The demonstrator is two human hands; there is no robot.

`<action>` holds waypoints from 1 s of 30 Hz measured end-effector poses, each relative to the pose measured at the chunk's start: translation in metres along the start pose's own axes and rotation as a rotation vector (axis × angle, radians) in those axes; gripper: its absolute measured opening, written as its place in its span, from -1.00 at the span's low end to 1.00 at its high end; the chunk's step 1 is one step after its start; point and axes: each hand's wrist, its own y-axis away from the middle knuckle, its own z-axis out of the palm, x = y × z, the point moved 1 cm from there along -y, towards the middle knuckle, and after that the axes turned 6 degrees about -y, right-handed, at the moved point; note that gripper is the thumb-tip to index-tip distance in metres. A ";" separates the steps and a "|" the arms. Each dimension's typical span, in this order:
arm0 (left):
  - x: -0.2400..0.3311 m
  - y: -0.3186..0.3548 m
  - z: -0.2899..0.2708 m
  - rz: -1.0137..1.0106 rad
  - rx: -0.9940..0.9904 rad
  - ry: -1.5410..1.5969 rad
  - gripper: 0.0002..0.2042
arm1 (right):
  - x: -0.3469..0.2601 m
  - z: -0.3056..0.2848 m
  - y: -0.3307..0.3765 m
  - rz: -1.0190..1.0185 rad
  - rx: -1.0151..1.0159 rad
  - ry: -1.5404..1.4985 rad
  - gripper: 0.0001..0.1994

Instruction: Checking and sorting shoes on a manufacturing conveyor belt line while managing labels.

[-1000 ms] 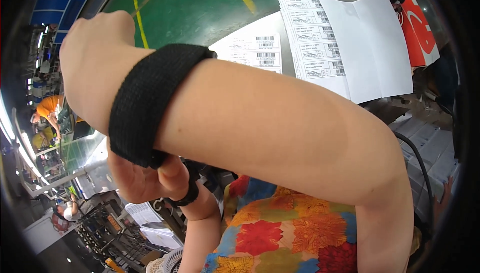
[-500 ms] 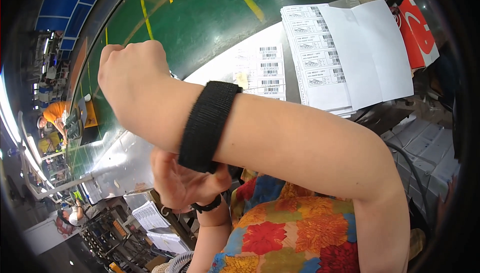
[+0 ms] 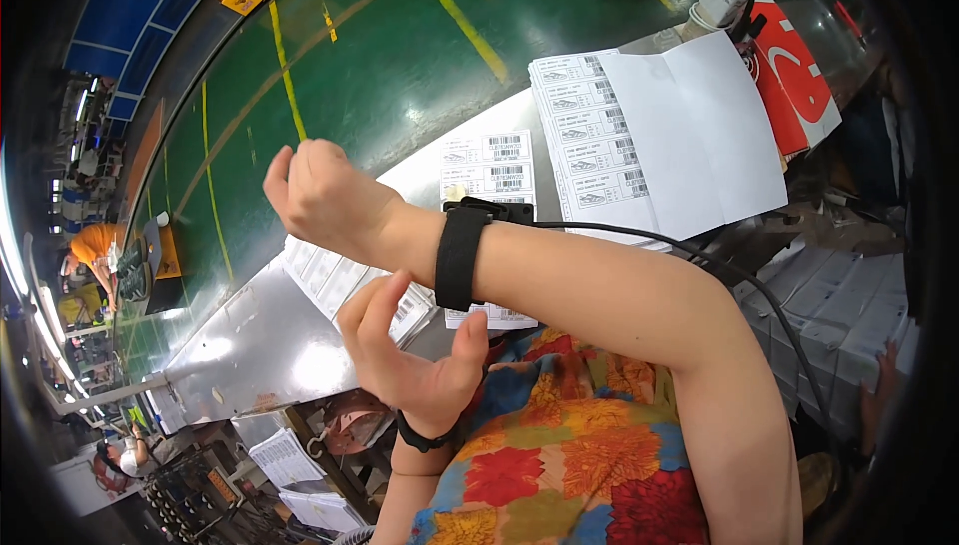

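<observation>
My right forearm crosses the view from the lower right, its wrist wrapped in a wide black strap (image 3: 461, 260). A small black device (image 3: 491, 209) with a cable sits on the strap's far side. My right hand (image 3: 333, 197) is closed in a loose fist with nothing visible in it. Just below the strap is my left hand (image 3: 420, 360), thumb and fingers apart and holding nothing; it wears a black wristband (image 3: 425, 435). Sheets of printed labels (image 3: 504, 163) lie behind the right wrist, and more label sheets (image 3: 335, 280) show under the right hand.
A stack of label sheets (image 3: 589, 150) under a blank white sheet (image 3: 694, 135) lies on the metal table (image 3: 240, 335). Beside it is a red box (image 3: 794, 70). A black cable (image 3: 779, 315) runs past my right arm. People work at far left.
My left hand has come away from the strap's underside and opened. My right forearm has turned and lowered, bringing the device and cable into sight.
</observation>
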 end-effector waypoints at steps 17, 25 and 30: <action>0.038 -0.029 0.046 -0.168 -0.383 -0.039 -0.79 | 0.026 0.059 0.056 -0.364 -0.106 0.285 -0.62; 0.039 -0.040 0.050 -0.497 -0.815 0.091 -0.50 | 0.106 0.025 0.064 -0.234 -0.143 0.514 -0.75; 0.043 -0.026 0.070 -0.210 -0.448 0.132 -0.73 | 0.136 0.004 0.068 -0.192 -0.122 0.525 -0.77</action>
